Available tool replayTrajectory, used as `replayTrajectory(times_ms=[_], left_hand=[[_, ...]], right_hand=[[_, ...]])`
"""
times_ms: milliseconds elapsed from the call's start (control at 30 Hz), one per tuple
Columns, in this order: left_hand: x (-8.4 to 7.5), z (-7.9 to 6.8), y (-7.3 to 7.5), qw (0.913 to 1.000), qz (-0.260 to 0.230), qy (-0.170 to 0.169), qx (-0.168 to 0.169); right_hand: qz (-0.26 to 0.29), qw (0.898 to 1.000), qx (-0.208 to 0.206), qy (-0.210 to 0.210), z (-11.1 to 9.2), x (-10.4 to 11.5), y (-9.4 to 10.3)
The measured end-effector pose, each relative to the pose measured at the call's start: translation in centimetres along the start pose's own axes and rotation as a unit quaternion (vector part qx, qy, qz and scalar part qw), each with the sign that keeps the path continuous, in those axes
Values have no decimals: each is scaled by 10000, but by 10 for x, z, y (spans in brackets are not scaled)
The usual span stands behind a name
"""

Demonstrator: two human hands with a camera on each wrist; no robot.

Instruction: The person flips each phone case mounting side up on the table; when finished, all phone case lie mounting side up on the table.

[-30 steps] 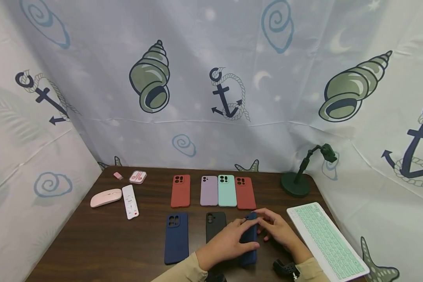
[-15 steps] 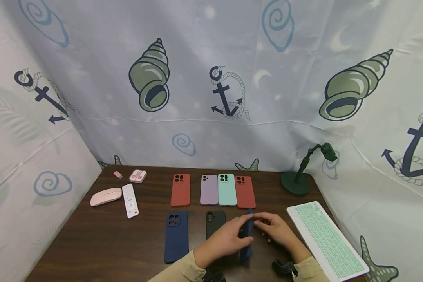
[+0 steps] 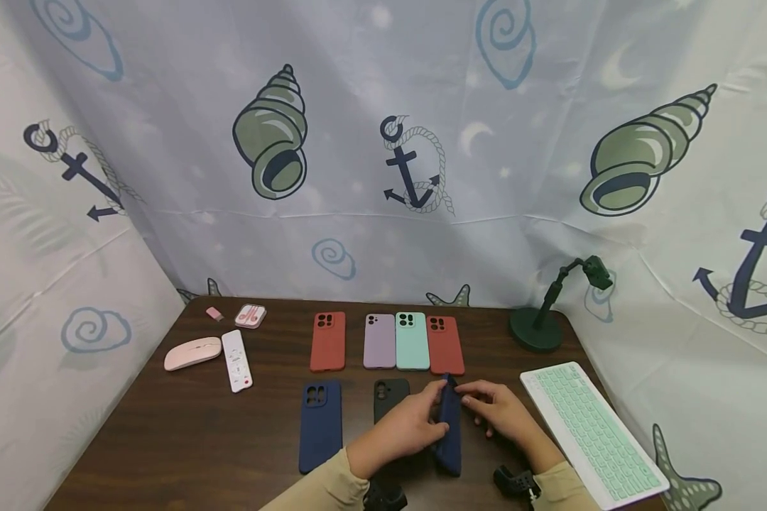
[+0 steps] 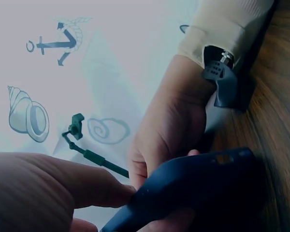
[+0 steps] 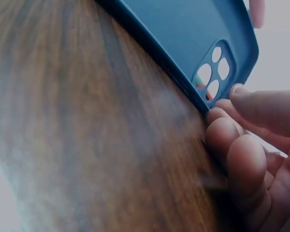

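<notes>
Holding the edge-standing navy case [image 3: 449,434], hollow side facing right, right of centre on the desk [image 3: 230,443], appears to be the step in hand. The left hand's [image 3: 404,426] fingers clamp it; the right hand's [image 3: 500,411] fingers curl at its far end, pinch not confirmable. The next move likely calls for even support of the thin, smooth, probably flexible rim. Toward the desk's back edge lie flat, round-cornered lilac [image 3: 380,344], mint [image 3: 412,345] and red cases [image 3: 328,344].

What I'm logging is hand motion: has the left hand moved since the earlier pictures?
Yes. In the head view, the left hand has shifted slightly left, away from the keyboard.
</notes>
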State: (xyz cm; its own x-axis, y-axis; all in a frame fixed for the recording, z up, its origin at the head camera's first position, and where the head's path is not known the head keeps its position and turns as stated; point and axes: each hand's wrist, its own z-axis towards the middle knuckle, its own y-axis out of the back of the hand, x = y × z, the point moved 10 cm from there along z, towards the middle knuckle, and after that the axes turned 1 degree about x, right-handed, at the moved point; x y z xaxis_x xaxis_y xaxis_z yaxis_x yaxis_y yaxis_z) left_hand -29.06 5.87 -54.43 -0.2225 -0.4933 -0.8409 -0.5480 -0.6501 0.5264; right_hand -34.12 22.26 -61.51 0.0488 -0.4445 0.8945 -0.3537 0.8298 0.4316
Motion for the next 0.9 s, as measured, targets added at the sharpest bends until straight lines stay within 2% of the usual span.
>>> replayTrajectory(times_ms=[100,233,500,600,700,800,900], left_hand=[[4,1,-1,10000,15,59,14],[10,4,0,9995,291,72,-59],[17,9,9,9911,1285,-46,-353],[20,8,8,9821,1836,-54,-408],[24,9,3,9681,2476,-123,-378],[23,11,-3,9516,3035,-337,-338],[18,12,-7,9399,3348,-557,-370]], right_hand=[[30,10000,-43,49,0,1,1],[146,9998,-114,95,1,2,3],[302,9989,-355,-7,2,0,8],[439,9977,-480,-173,2,-1,9],[654,9960,-548,-284,2,-3,9],[839,9942,-596,-299,2,-7,10],[889,9937,-591,-328,1,-8,11]])
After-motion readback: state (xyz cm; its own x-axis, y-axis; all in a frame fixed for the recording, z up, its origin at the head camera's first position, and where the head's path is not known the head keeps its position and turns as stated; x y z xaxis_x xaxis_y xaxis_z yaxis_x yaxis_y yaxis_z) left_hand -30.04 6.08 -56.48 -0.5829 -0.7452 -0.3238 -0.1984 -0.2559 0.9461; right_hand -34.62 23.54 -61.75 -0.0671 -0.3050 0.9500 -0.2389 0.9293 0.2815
